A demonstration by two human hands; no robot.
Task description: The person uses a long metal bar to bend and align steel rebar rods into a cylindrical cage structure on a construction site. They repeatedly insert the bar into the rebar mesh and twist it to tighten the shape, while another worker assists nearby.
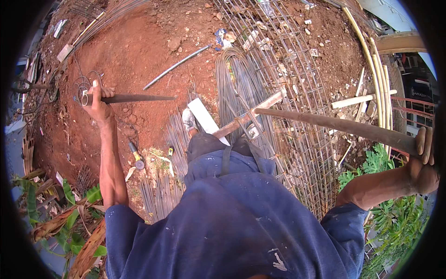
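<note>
My left hand (99,101) is closed round a rusty hollow pipe (139,98) near its open end. That pipe points to the right across the red soil and narrows with distance. Out at the far right, my right hand (422,160) is wrapped round the thick end of a second rust-brown pipe (334,122). This one reaches back to the middle, where its far end lies by a wooden plank (267,102). A white board (206,120) rests beside the plank, in front of my legs. Whether the pipes touch anything at their far ends I cannot tell.
A long rebar cage (297,74) runs along the right of the middle, beside bent rebar bundles (237,69). A grey rod (176,67) lies on the soil. A yellow-and-black tool (136,156) is at lower left. Bamboo poles (378,88) and plants (390,204) stand at right.
</note>
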